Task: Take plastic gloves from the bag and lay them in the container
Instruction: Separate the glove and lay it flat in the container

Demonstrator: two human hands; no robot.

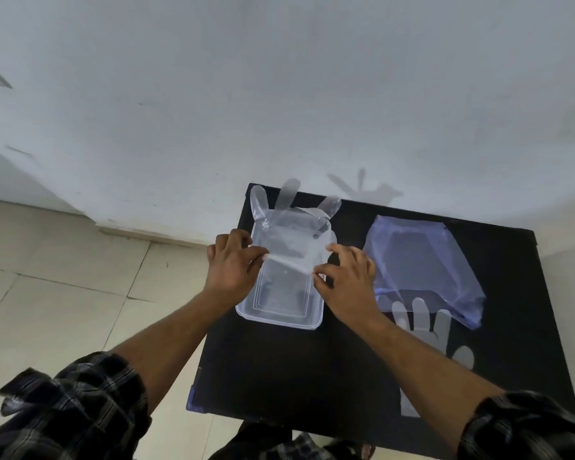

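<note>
A clear rectangular container sits on the left part of a black table. A thin plastic glove lies over the container's far half, its fingers sticking out past the far rim. My left hand pinches the glove's cuff edge at the left, and my right hand pinches it at the right. The bluish plastic bag lies flat to the right of the container. A second glove rests on the table just in front of the bag, partly under my right forearm.
The table stands against a white wall. Tiled floor lies to the left of the table. My checked sleeves fill the lower corners.
</note>
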